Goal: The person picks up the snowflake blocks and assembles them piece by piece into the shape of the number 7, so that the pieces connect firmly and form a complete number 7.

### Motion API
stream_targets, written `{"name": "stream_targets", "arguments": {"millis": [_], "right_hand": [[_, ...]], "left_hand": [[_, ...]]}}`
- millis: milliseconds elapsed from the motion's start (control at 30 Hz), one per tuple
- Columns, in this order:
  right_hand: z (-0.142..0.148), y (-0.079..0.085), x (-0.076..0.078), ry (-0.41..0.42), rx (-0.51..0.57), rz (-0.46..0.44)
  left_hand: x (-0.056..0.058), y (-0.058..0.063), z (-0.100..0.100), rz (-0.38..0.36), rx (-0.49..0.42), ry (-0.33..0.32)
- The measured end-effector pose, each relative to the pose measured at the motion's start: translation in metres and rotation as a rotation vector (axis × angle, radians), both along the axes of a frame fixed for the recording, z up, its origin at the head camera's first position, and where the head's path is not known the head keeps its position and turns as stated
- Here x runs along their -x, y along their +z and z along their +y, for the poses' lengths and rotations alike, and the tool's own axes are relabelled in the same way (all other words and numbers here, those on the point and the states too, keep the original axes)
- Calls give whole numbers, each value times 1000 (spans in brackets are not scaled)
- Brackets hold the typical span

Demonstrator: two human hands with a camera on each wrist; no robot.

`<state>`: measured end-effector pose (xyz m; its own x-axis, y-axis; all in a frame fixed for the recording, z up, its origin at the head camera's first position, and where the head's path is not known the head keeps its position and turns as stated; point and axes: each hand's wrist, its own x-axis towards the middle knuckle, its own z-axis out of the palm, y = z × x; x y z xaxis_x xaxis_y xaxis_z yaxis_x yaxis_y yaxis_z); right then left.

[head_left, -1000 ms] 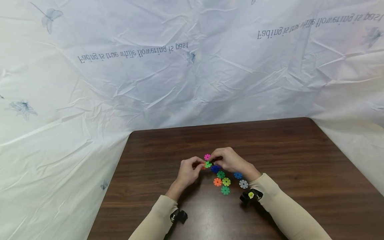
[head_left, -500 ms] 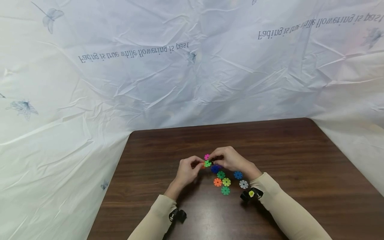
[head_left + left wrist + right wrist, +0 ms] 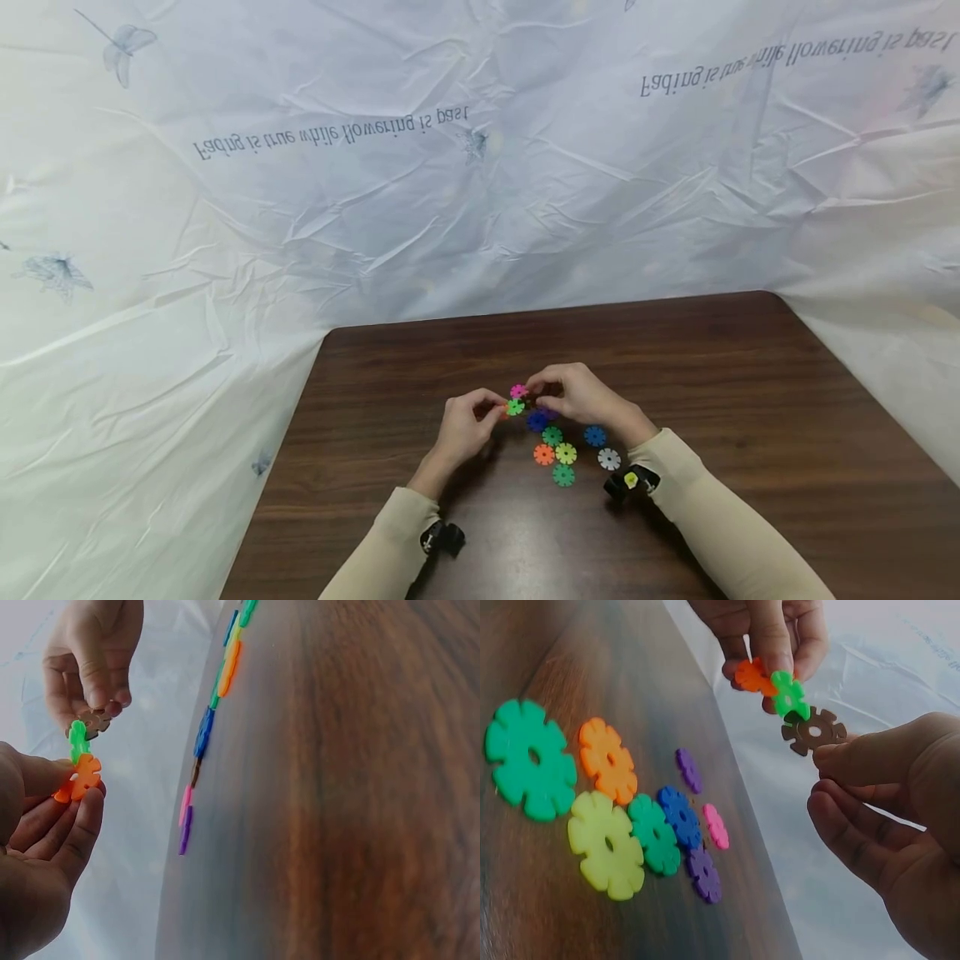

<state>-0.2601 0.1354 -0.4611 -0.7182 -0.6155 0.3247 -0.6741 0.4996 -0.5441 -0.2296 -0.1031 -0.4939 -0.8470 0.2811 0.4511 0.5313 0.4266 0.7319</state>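
In the left wrist view my left hand [image 3: 52, 840] pinches an orange notched plastic disc [image 3: 87, 774] between thumb and fingers. A bright green disc [image 3: 788, 694] is joined to the orange one, and a further bit of orange shows behind. My right hand [image 3: 892, 772] pinches a brown disc [image 3: 814, 730] by its edge. This brown disc meets the green one's rim; whether their notches interlock I cannot tell. Both hands hold these pieces above the table. In the head view the left hand [image 3: 461, 425] and right hand [image 3: 585, 396] face each other, the green disc [image 3: 515, 407] between them.
Loose discs lie on the brown wooden table [image 3: 405, 358]: pink [image 3: 519, 391], dark blue [image 3: 537, 420], orange [image 3: 543, 454], yellow [image 3: 566, 452], blue [image 3: 595, 436], white [image 3: 609, 458], purple [image 3: 704, 875] and several more. A white printed sheet [image 3: 525, 208] hangs behind the table.
The green disc and my left hand have shifted slightly left and up. My right hand has moved a little right and up, widening the space between the hands. The loose discs stay put.
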Motion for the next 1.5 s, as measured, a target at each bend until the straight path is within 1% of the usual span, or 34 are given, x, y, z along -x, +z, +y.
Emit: {"name": "stream_targets", "arguments": {"millis": [167, 400, 633, 800, 900, 1100, 1200, 1500], "right_hand": [[3, -3, 2, -11, -34, -16], [11, -7, 2, -39, -72, -44], [12, -9, 3, -34, -113, -32], [12, -13, 6, -33, -140, -21], [12, -15, 6, -35, -175, -32], [12, -18, 4, -30, -290, -82], [11, -19, 3, -21, -325, -90], [11, -22, 3, -20, -340, -89]], "left_hand": [[-2, 2, -1, -5, 5, 13], [-5, 1, 3, -12, -16, 5], [-3, 1, 1, 13, -14, 8], [-4, 5, 0, -1, -14, 7], [-5, 5, -1, -12, -15, 10], [-7, 6, -1, -15, -10, 25], [-6, 6, -1, -23, -9, 27], [-6, 6, -2, -28, -7, 19]]}}
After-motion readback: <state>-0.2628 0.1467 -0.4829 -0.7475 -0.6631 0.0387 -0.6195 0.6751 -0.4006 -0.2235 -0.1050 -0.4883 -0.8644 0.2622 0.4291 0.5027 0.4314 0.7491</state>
